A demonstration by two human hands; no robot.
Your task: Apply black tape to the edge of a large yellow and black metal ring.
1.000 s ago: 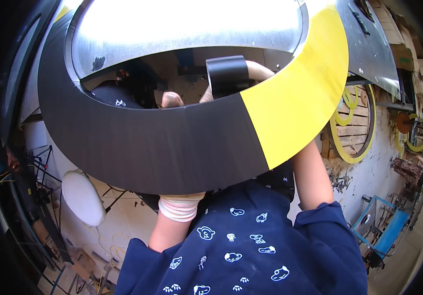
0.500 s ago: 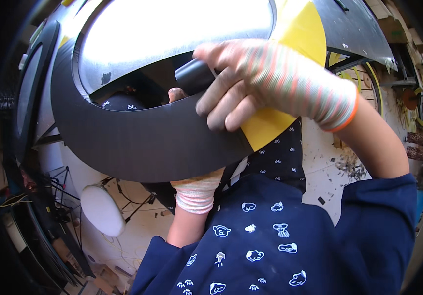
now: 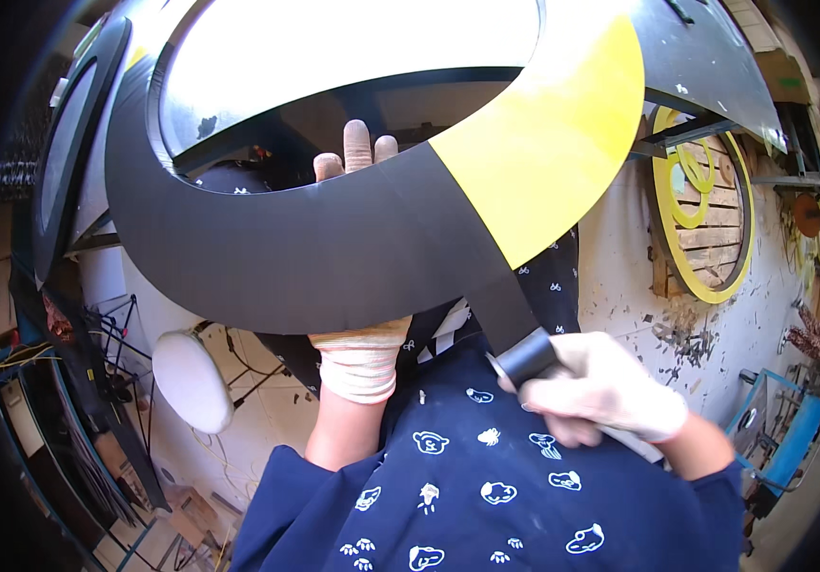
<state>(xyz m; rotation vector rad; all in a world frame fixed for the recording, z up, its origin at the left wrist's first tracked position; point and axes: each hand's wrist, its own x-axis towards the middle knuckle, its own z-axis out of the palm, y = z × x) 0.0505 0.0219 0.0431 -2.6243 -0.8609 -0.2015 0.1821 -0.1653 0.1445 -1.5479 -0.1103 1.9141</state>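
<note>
A large flat ring, its bare part yellow (image 3: 562,143) at the right, has black tape (image 3: 295,253) wrapped around its near and left parts. My gloved left hand (image 3: 357,151) holds the ring from below, its fingertips showing above the inner edge and the palm hidden beneath. In front of my apron, my gloved right hand (image 3: 610,391) grips a roll of black tape (image 3: 526,357). A strip of tape (image 3: 503,310) runs taut from the roll up to the ring's outer edge, beside the yellow part.
Beyond the ring lies a bright metal surface (image 3: 334,48). A black-framed oval panel (image 3: 71,143) stands at far left, with a round white seat (image 3: 192,381) below it. Yellow rings (image 3: 672,210) rest by wooden slats at right. Dark scraps (image 3: 681,338) litter the floor.
My right hand has come from above the ring's opening down to its near side, carrying the tape roll and pulling out a strip. More of the yellow part now shows.
</note>
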